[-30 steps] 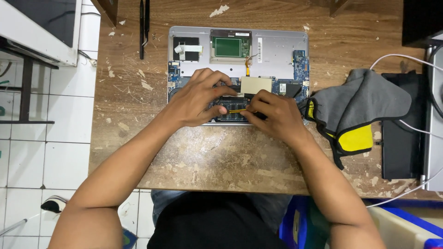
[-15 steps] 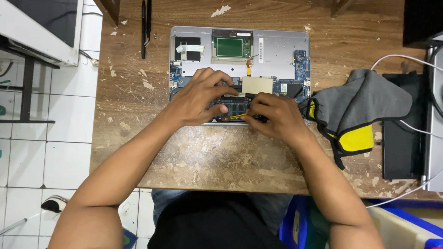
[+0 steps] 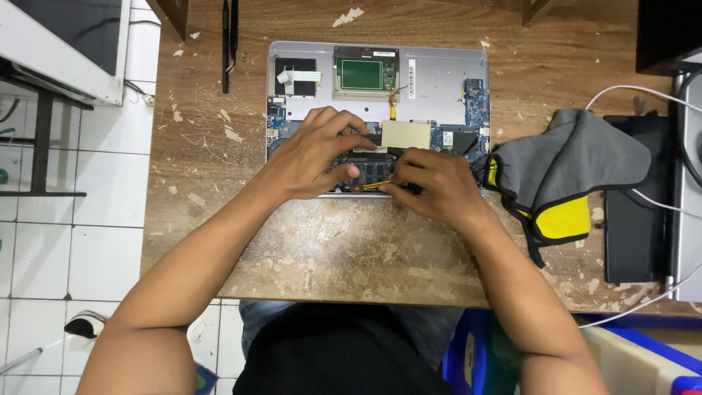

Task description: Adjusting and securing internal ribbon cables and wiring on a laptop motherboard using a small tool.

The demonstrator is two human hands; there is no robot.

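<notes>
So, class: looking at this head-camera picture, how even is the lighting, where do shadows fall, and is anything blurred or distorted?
Head view: light is soft and even, with no strong glare on the opened silver laptop base. Only faint shadows sit under the left hand and right hand. The worn brown wooden table is sharp. The white tiled floor shows no obvious bending at the edge.

Single head view, straight down, close over wooden bench (image 3: 329,249), arm's reach.
</notes>
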